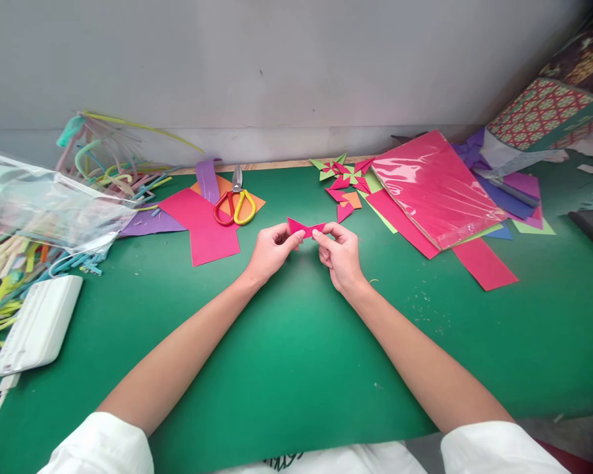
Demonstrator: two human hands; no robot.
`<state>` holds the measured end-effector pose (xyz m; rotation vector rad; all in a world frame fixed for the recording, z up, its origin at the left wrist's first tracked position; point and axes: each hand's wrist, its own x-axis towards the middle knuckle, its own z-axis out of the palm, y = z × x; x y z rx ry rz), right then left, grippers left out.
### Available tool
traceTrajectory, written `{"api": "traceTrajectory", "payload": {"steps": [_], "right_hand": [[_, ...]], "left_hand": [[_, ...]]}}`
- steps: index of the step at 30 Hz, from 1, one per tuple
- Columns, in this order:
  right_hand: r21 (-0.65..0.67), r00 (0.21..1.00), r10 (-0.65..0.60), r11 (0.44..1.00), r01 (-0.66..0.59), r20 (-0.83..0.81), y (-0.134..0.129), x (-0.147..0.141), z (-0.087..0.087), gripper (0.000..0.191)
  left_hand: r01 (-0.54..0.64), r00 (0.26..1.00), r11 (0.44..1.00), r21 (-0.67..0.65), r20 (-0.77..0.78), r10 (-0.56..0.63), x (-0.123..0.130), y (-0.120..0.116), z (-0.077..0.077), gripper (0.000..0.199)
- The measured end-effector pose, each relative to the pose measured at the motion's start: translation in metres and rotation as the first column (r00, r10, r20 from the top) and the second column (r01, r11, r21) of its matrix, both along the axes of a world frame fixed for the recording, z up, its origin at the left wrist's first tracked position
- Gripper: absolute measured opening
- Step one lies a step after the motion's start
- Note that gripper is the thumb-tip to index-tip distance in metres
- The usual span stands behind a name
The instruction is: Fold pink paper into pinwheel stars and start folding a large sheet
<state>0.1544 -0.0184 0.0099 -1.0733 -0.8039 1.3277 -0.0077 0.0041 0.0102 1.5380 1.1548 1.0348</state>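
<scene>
Between the left hand [271, 251] and the right hand [343, 253], above the green worktop [296, 368], is a small folded red paper [295, 225], pinched at each end. It should prove light and crisp but easy to crease, so a gentle hold at its tips seems best. Beyond lie folded paper pieces [336, 194], with scissors [237, 182] leftward and a plastic-wrapped red pack [432, 187] rightward.

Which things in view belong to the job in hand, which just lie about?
Job in hand:
- left hand, right hand
- pink paper piece they hold
- likely folded paper pieces, scissors, pink packet

Apparently lying about:
- white device, coloured strands, clear bag
</scene>
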Motion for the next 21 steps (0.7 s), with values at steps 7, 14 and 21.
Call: {"api": "traceTrajectory", "payload": {"steps": [7, 14, 21], "right_hand": [[-0.032, 0.97, 0.219, 0.976, -0.217, 0.103, 0.004, 0.012, 0.004, 0.036], [-0.05, 0.784, 0.483, 0.861, -0.506, 0.391, 0.01, 0.025, 0.0, 0.027], [-0.041, 0.765, 0.484, 0.855, -0.518, 0.425, 0.01, 0.025, -0.003, 0.025]], "left_hand": [[-0.02, 0.994, 0.998, 0.055, 0.105, 0.014, -0.005, 0.004, -0.001, 0.042], [0.166, 0.983, 0.986, 0.03, -0.087, -0.162, -0.005, 0.0, 0.002, 0.029], [0.184, 0.969, 0.981, 0.062, -0.179, -0.171, -0.005, 0.001, 0.003, 0.024]]}}
